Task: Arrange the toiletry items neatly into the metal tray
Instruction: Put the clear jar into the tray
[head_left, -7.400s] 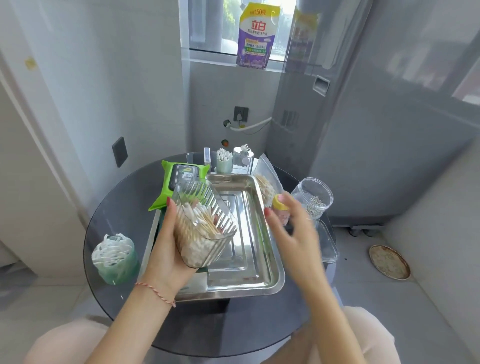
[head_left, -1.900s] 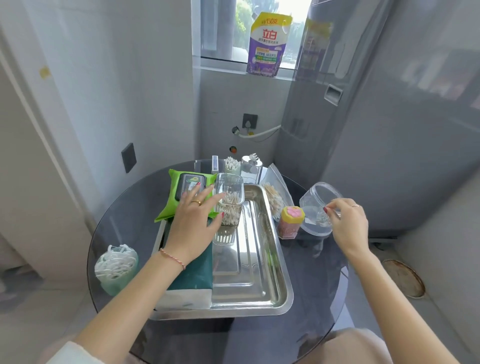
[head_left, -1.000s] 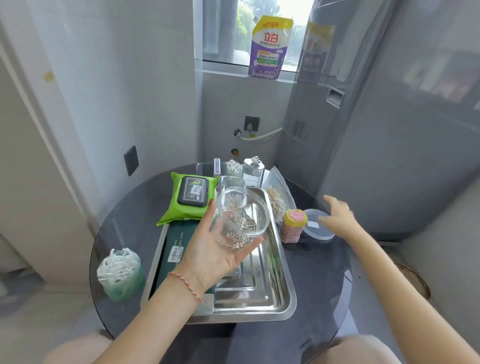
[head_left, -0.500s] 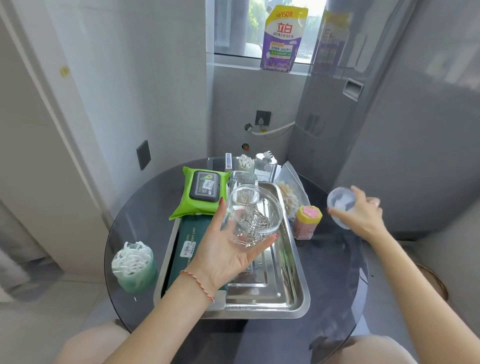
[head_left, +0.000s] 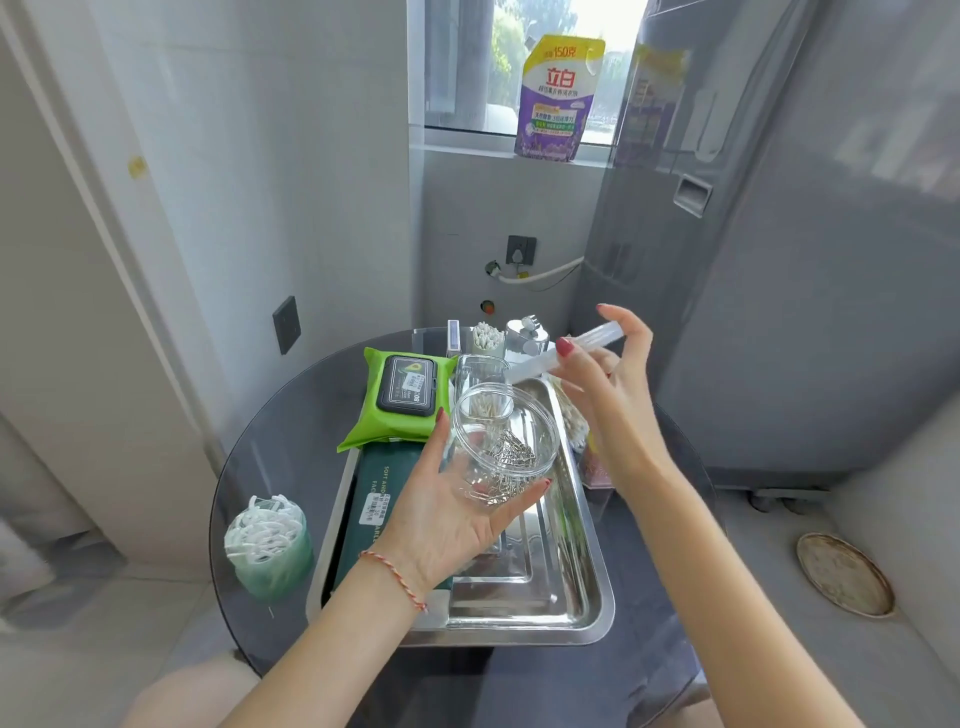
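My left hand (head_left: 457, 514), palm up and fingers curled loosely, cradles a clear round jar (head_left: 501, 441) above the metal tray (head_left: 576, 597); thumb on the jar's left wall, fingertips under its right side. The jar is tilted with its open mouth toward me, and a small heap of metal paper clips (head_left: 511, 457) lies against its lower wall. My right hand (head_left: 605, 384) pinches the jar's clear flat lid (head_left: 563, 351) by the rim between thumb and fingers, seen nearly edge-on, above and just behind the jar mouth, not yet touching it.

Handling, as I judge it: the jar looks like thin rigid plastic, light and smooth, so it could slip if gripped only at the walls; support from beneath is safer. The loose clips will shift or spill if the tilt grows, so the mouth should come level before the lid goes on. The lid is best held at its edge.

Within the tray, a dark green pack (head_left: 376, 499) lies along the left side, and a clear cup of cotton swabs (head_left: 480, 387) stands at the far end. A bright green wipes pack (head_left: 402, 397) overlaps the tray's far-left corner. On the round glass table (head_left: 280, 447), a green tub of white floss picks (head_left: 267, 543) stands well left of the tray; a small holder of swabs (head_left: 487, 338) sits beyond it.
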